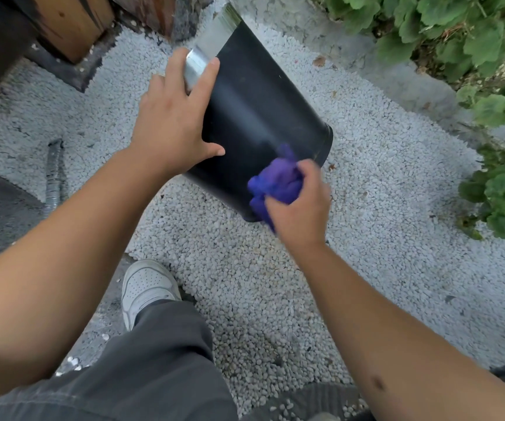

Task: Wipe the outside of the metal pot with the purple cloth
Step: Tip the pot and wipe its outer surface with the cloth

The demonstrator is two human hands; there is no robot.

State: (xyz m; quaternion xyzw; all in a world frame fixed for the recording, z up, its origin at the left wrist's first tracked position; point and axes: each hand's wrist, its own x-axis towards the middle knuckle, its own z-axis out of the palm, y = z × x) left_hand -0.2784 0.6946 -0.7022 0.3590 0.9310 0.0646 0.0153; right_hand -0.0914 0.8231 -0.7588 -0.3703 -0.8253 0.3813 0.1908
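Note:
A tall black metal pot [254,117] with a bare silver band at its far end lies tilted on white gravel in the middle of the view. My left hand [175,117] rests on its left side, fingers spread over the silver band and thumb on the black wall. My right hand [299,202] grips a crumpled purple cloth [275,183] and presses it against the pot's near right corner. The cloth looks blurred.
White gravel [366,238] covers the ground. Green leafy plants [473,41] grow along the right and top right. Wooden posts [72,22] stand at top left. A corrugated metal hose [53,174] lies at left. My white shoe [144,287] and grey trousers are below.

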